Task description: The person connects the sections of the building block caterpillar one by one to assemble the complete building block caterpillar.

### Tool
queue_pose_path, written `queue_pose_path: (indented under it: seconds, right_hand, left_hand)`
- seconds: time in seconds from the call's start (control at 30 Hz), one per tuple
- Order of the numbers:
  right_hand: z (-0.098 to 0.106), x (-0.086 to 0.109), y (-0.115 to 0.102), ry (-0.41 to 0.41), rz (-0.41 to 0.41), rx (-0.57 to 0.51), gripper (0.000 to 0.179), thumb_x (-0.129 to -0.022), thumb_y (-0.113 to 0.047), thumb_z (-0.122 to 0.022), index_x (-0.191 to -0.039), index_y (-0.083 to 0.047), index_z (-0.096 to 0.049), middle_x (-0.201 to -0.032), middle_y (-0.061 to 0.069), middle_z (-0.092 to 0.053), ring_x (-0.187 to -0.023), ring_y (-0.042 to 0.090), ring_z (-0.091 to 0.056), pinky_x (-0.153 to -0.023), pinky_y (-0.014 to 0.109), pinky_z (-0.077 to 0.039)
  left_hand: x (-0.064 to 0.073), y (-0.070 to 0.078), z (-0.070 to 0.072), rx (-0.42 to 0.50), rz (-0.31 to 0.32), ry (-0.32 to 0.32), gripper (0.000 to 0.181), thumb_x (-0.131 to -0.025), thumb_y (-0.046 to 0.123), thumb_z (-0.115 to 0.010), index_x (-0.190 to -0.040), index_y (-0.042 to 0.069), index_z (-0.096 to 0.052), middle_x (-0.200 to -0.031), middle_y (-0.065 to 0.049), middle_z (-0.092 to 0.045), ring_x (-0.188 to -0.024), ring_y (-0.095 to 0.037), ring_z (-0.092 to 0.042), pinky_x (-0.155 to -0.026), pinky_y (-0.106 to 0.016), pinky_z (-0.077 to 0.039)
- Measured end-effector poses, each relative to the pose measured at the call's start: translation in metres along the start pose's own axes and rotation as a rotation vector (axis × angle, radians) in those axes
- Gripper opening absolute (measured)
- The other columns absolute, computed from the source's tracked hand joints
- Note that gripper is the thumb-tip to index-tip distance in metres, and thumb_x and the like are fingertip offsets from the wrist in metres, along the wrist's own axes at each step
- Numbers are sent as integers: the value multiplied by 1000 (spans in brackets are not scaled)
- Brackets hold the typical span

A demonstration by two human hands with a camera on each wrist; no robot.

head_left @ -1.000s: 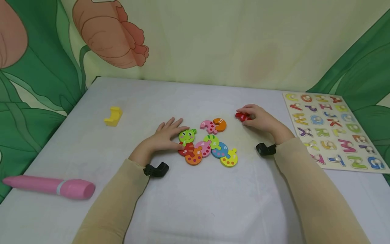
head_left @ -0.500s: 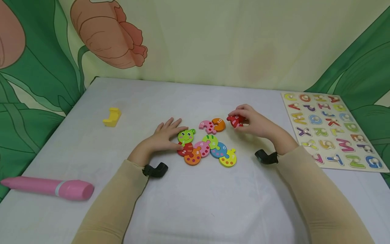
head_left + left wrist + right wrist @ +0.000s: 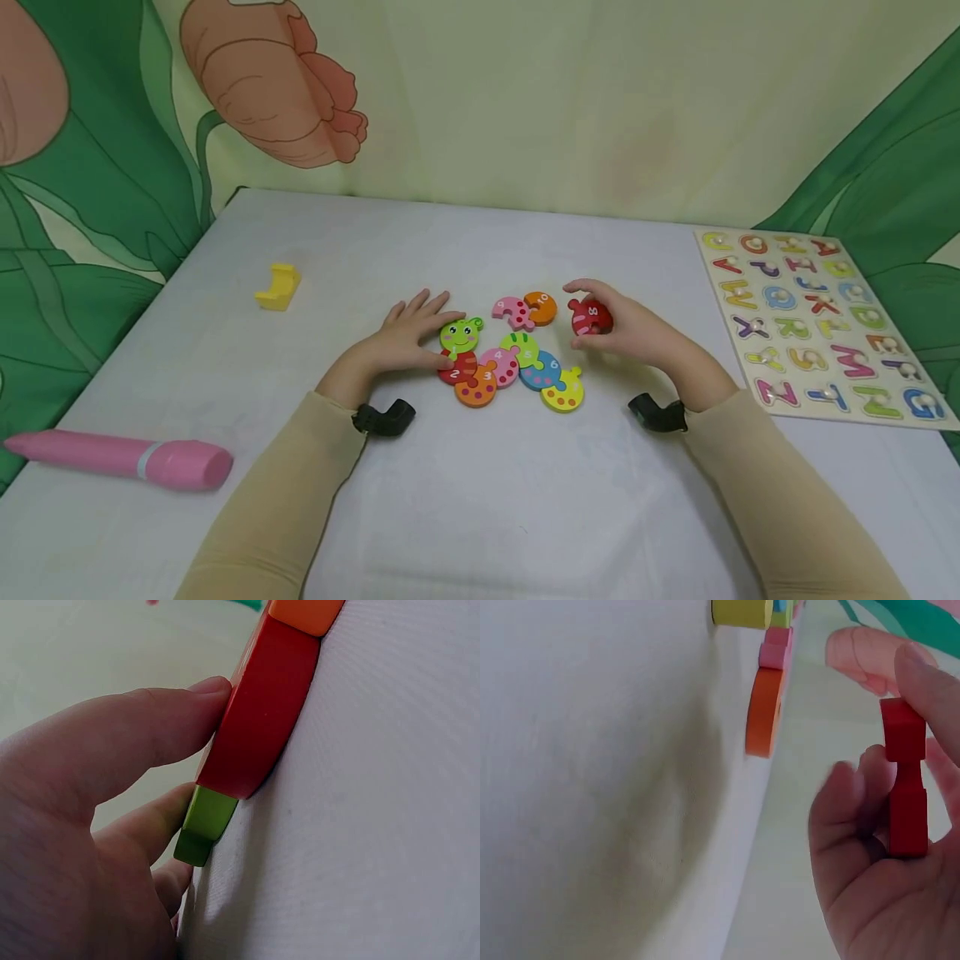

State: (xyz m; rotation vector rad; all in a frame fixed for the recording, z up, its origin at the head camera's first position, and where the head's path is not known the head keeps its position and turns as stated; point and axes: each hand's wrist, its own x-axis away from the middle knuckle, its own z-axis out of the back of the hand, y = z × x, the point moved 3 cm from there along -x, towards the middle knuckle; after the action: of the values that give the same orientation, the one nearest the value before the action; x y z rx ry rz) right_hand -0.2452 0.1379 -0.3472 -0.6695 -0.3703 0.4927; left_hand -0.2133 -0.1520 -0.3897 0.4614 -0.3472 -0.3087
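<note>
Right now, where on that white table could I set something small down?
Bare table lies between the two sleeves, along the far edge behind the puzzle pieces, and between the yellow block and the pink pen. It's crowded between the left hand and right hand, where the puzzle pieces sit.

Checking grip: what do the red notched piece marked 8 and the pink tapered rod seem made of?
Red notched piece: probably satin painted wood, judging by thick, evenly coloured edges. Pink tapered rod: likely smooth plastic, given its even sheen.
</note>
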Motion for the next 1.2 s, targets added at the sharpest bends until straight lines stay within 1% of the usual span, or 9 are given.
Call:
queue_pose_path:
  seconds: [0.13, 0.23, 0.3, 0.47, 0.57, 0.73, 0.93, 1.07, 1.2]
  right_hand:
    - [-3, 4, -2, -19, 74, -1, 49, -80, -16, -68, -127, -13, -53, -112, 10, -49, -95, 22, -45, -75, 26, -48]
    - [-4, 6, -2, -19, 72, -17, 34, -81, -16, -67, -114, -11, -62, -108, 8, -49, -92, 21, -45, -73, 22, -46]
    - [-5, 8, -2, -11, 59, -26, 31, -82, -15, -65, -113, -10, -61, -109, 9, -48, -95, 21, -45, -76, 23, -47]
    - [-5, 14, 0, -5, 34, -55, 34, -85, -8, -58, -118, -9, -56, -117, 12, -44, -106, 26, -43, -82, 36, -50]
    - [-6, 16, 1, -9, 32, -60, 32, -85, -9, -59, -116, -10, -57, -118, 10, -46, -109, 26, -42, -84, 39, -50]
    - [-10, 18, 4, -22, 9, -78, 23, -83, -12, -63, -105, -11, -59, -115, 8, -47, -106, 25, -43, -79, 33, -51]
    - [-16, 23, 6, -14, -29, -166, 13, -85, -13, -61, -90, -9, -50, -110, 10, -54, -98, 24, -51, -69, 24, -50]
    - [-17, 25, 7, -16, -29, -179, 8, -87, -14, -60, -90, -9, -54, -105, 9, -60, -96, 23, -52, -71, 24, -49]
    - [-17, 25, 10, -27, -27, -184, 9, -87, -12, -59, -95, -8, -58, -106, 9, -60, -94, 23, -50, -71, 23, -49]
  left_hand:
    - [-1, 1, -1, -2, -1, 2, 71, -75, 41, -62, -140, 28, -35, -155, -2, -7, -142, -26, 8, -111, -53, 7]
    - [-1, 0, -1, 0, -2, 2, 71, -75, 40, -63, -140, 28, -35, -155, -2, -7, -141, -26, 8, -111, -53, 7]
    - [-1, 0, -1, -1, -2, 0, 71, -75, 41, -62, -140, 28, -35, -155, -2, -7, -142, -26, 8, -111, -53, 7]
    - [-2, 0, -2, -6, 2, -2, 71, -76, 42, -62, -140, 29, -34, -155, -1, -7, -142, -25, 9, -111, -53, 7]
    - [-2, 0, -2, -8, 4, -1, 71, -75, 41, -62, -140, 29, -35, -155, -1, -7, -142, -25, 9, -111, -53, 7]
    - [-2, -1, -2, -3, 5, 3, 71, -75, 41, -62, -140, 29, -35, -155, -1, -7, -142, -25, 8, -111, -53, 7]
    - [-2, -1, -2, 6, -1, 5, 71, -75, 41, -62, -140, 29, -35, -155, -1, -7, -142, -25, 9, -111, -53, 7]
    - [-2, -1, -2, 9, 0, 9, 71, -75, 41, -62, -140, 29, -35, -154, -1, -8, -142, -25, 8, -111, -53, 7]
    - [-2, 0, -2, 3, 5, 6, 71, -75, 41, -62, -140, 29, -35, -155, -1, -7, -142, -25, 9, -111, -53, 7]
